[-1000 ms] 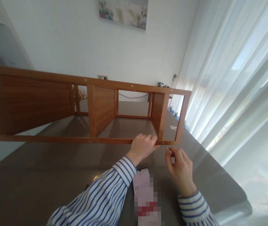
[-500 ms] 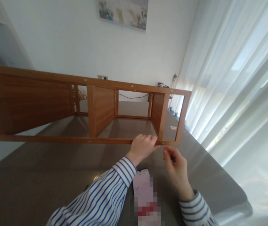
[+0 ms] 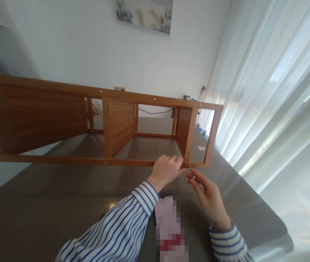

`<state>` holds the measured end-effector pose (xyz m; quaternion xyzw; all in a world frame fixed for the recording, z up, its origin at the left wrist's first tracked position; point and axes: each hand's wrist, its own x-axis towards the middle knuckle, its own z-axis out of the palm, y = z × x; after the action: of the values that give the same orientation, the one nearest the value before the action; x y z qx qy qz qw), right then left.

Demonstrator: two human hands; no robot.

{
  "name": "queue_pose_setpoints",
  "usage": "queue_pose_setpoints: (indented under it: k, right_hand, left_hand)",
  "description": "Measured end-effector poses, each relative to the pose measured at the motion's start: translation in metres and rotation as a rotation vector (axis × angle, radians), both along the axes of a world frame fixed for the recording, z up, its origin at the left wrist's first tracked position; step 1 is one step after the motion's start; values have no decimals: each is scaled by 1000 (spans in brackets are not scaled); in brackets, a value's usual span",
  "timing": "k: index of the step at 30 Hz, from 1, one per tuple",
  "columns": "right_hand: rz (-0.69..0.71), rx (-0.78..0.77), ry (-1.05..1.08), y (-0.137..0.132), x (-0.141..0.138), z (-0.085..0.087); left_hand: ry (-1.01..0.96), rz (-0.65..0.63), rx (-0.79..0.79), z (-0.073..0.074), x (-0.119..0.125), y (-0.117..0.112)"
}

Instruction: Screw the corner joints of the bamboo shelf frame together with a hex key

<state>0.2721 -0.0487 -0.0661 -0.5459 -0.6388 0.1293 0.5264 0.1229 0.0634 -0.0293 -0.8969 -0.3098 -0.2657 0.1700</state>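
Observation:
A brown wooden shelf frame (image 3: 107, 127) lies on its side across the grey table. My left hand (image 3: 167, 169) is closed over its lower front rail, close to the right-hand crosspiece. Just right of those fingers, a small metal fastener (image 3: 190, 166) shows in the same rail. Below the fastener is my right hand (image 3: 208, 193), thumb and fingertips curled together in a pinch. Whatever thin thing may be between these fingertips is too small to make out. More fittings dot the upper rail.
On the table (image 3: 62, 193) a phone (image 3: 167, 213) with a lit, partly blurred screen lies between my forearms. White curtains (image 3: 280, 109) hang along the right side. Small blue-and-grey items (image 3: 204, 133) and a white scrap (image 3: 201, 148) sit behind the frame.
My right hand's fingertips have shifted slightly down from the fastener and turned, with the fingers a little more extended. My left hand keeps its grip on the rail.

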Motion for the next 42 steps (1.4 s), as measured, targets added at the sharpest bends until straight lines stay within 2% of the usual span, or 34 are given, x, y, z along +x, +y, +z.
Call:
queue_pose_setpoints:
  k: [12, 18, 20, 22, 26, 28, 31, 34, 39, 42]
  right_hand:
    - [-168, 258, -305, 9, -1, 7]
    - [-240, 259, -408, 10, -7, 14]
    - [-304, 215, -340, 11, -9, 12]
    - [-332, 158, -179, 12, -11, 9]
    - [-241, 104, 193, 15, -13, 3]
    - [-202, 105, 259, 15, -13, 1]
    - [-173, 125, 244, 15, -13, 1]
    - [-166, 150, 105, 11, -10, 3]
    - [-235, 294, -413, 0, 0, 11]
    - [-255, 347, -650, -5, 4, 15]
  left_hand:
    - [19, 0, -26, 1, 0, -1]
    - [19, 0, -28, 1, 0, -1]
    - [21, -1, -25, 1, 0, -1]
    - [25, -1, -28, 2, -1, -1]
    - [33, 1, -38, 3, -1, -2]
    - [31, -1, -40, 3, -1, -2]
    - [26, -6, -41, 3, -2, -1]
    - [20, -10, -44, 3, -2, 0]
    - [16, -14, -34, 2, -1, 0]
    - [22, -13, -26, 1, -1, 0]
